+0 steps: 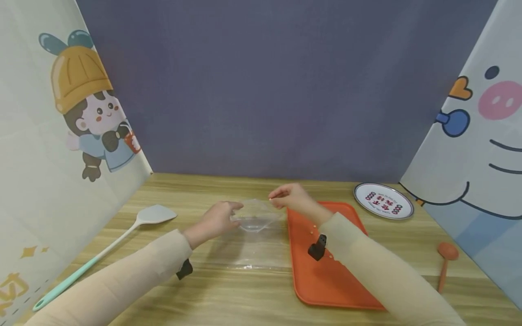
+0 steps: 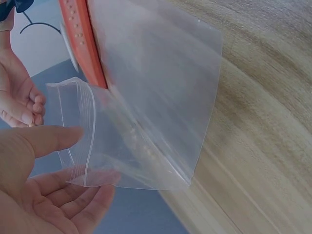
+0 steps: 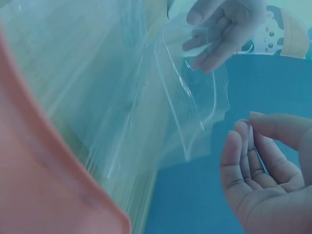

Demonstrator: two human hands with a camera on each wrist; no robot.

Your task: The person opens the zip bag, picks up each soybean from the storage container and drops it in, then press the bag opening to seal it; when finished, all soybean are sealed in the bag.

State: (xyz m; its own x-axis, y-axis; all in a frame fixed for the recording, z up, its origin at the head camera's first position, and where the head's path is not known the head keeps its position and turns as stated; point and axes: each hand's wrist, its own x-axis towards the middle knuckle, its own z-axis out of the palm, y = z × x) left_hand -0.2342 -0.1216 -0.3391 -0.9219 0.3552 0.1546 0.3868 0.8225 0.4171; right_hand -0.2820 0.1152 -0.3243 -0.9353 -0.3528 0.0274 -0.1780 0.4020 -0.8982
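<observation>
A clear plastic zip bag (image 1: 254, 249) lies on the table with its mouth end raised. My left hand (image 1: 216, 220) holds the mouth end, with thumb and fingers on opposite sides of the film. Just right of the bag mouth, my right hand (image 1: 292, 199) pinches a tiny pale bean-like grain (image 2: 35, 116) between thumb and fingertips, not touching the bag. Several similar pale grains (image 2: 78, 27) lie on the orange tray (image 1: 306, 280), under the right forearm. Through the film in the left wrist view, a few pale grains (image 2: 144, 146) show faintly in the lower bag.
At left lies a white spatula (image 1: 155, 214) with a mint handle. Behind the tray, to the right, is a white plate (image 1: 383, 201) with red print. An orange spoon (image 1: 447, 251) lies near the right wall. A dark cloth backdrop (image 1: 261, 90) stands behind the table.
</observation>
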